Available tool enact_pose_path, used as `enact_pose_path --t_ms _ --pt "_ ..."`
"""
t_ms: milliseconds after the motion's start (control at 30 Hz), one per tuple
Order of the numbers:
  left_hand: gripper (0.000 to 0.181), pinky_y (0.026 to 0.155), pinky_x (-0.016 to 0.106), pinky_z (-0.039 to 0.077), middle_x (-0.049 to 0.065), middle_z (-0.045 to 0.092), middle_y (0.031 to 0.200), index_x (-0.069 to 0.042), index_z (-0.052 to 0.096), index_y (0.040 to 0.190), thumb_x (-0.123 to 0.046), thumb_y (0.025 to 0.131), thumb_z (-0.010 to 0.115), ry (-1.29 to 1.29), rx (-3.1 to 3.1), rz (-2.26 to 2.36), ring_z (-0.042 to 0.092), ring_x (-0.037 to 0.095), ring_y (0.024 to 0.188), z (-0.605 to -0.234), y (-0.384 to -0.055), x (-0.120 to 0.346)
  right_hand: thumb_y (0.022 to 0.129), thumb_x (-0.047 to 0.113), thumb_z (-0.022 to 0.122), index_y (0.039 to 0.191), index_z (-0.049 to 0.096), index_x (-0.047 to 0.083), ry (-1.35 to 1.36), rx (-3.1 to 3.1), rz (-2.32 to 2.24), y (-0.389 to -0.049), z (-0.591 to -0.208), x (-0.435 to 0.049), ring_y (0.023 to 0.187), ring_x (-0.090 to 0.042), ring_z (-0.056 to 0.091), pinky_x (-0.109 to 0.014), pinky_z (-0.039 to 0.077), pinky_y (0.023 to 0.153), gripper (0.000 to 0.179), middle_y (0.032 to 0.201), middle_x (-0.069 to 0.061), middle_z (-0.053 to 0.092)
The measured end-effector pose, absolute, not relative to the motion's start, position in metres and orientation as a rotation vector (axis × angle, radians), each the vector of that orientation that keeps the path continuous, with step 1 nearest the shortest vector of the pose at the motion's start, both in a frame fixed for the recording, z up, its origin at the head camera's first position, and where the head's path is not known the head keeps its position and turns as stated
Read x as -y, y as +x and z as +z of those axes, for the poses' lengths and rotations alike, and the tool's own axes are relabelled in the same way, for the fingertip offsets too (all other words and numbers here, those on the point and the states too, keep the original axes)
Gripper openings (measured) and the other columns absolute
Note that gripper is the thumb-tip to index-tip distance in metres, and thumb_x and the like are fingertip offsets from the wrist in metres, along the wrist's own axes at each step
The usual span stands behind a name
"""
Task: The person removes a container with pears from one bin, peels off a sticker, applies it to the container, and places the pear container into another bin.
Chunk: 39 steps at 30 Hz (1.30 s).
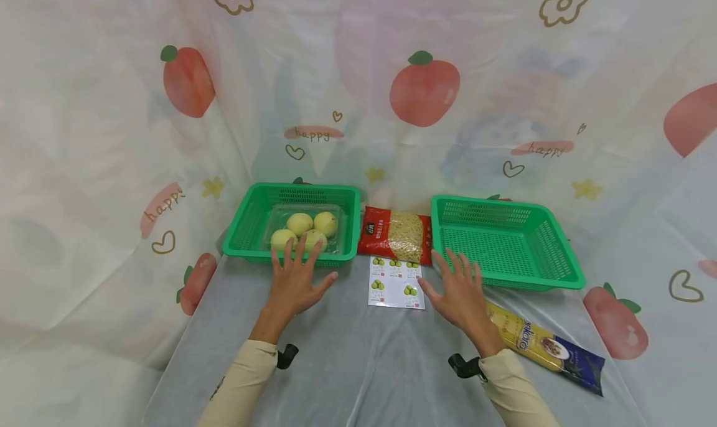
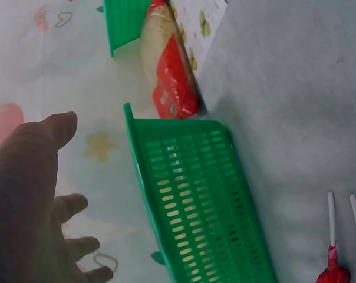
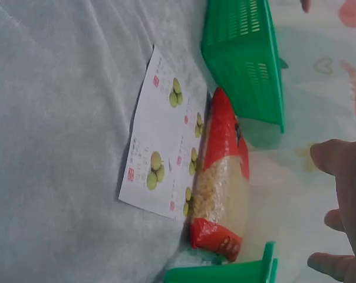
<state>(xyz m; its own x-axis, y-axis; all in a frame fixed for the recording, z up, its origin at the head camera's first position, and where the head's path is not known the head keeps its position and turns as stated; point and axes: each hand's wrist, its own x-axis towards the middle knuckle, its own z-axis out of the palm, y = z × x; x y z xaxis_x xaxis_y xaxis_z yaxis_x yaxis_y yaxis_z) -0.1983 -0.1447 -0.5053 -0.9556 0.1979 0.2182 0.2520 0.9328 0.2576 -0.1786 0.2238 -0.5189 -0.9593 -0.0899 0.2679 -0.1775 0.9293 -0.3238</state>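
Note:
Fingers spread, my left hand (image 1: 294,284) hovers at the front rim of the left green basket (image 1: 238,243). Inside it, a clear plastic box (image 1: 336,209) holds several pale yellow-green round fruits (image 1: 300,223). My right hand (image 1: 460,293), also spread and holding nothing, is over the near left corner of the right green basket (image 1: 538,271). Between the baskets lies a red bag of pasta (image 1: 400,234), with a white sheet of fruit-printed labels (image 1: 392,293) in front of it. A yellow and blue pasta packet (image 1: 551,346) lies beside my right wrist, partly behind it.
Two white sticks with red wrapped ends (image 2: 332,272) show at the lower right of the left wrist view. A grey cloth (image 1: 336,377) covers the table. A fruit-printed curtain (image 1: 313,72) stands right behind the baskets.

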Motion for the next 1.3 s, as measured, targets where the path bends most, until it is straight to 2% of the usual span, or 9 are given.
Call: enact_pose_path --t_ms 200,433,733,933,1300 --pt "0.086 0.122 0.078 -0.001 0.016 0.015 0.177 -0.022 0.034 0.168 -0.065 0.099 0.062 -0.324 2.909 -0.454 0.012 0.049 0.160 -0.505 -0.200 0.150 0.098 0.043 0.073 0.160 0.046 0.008 0.266 2.840 0.699 -0.186 -0.520 -0.206 0.154 -0.049 0.027 -0.071 0.017 0.123 0.076 0.165 -0.025 0.039" --pt "0.086 0.122 0.078 -0.003 0.014 0.012 0.178 -0.023 0.033 0.169 -0.065 0.099 0.061 -0.318 2.914 -0.484 0.009 0.047 0.161 -0.503 -0.201 0.153 0.099 0.037 0.074 0.157 0.048 0.005 0.352 2.809 0.886 -0.199 -0.526 -0.184 0.152 -0.045 0.032 -0.071 0.022 0.122 0.072 0.161 -0.023 0.045" --pt "0.085 0.121 0.079 0.002 0.016 0.019 0.176 -0.021 0.035 0.168 -0.063 0.099 0.064 -0.310 2.879 -0.498 0.014 0.049 0.160 -0.506 -0.196 0.157 0.100 0.040 0.072 0.158 0.048 0.009 0.335 2.850 0.954 -0.215 -0.536 -0.162 0.151 -0.041 0.041 -0.066 0.029 0.123 0.070 0.159 -0.017 0.050" --pt "0.085 0.120 0.080 0.002 0.015 0.017 0.176 -0.022 0.035 0.168 -0.063 0.099 0.063 -0.310 2.875 -0.499 0.013 0.049 0.160 -0.509 -0.197 0.157 0.101 0.040 0.071 0.158 0.049 0.008 0.327 2.854 0.984 -0.222 -0.543 -0.153 0.147 -0.036 0.044 -0.062 0.037 0.119 0.069 0.159 -0.015 0.052" --pt "0.086 0.120 0.080 0.004 0.016 0.018 0.176 -0.024 0.034 0.168 -0.064 0.099 0.063 -0.309 2.876 -0.467 0.016 0.049 0.159 -0.509 -0.199 0.158 0.103 0.040 0.069 0.159 0.047 0.011 0.355 2.823 1.098 -0.227 -0.541 -0.135 0.149 -0.039 0.041 -0.064 0.030 0.123 0.067 0.159 -0.016 0.052"
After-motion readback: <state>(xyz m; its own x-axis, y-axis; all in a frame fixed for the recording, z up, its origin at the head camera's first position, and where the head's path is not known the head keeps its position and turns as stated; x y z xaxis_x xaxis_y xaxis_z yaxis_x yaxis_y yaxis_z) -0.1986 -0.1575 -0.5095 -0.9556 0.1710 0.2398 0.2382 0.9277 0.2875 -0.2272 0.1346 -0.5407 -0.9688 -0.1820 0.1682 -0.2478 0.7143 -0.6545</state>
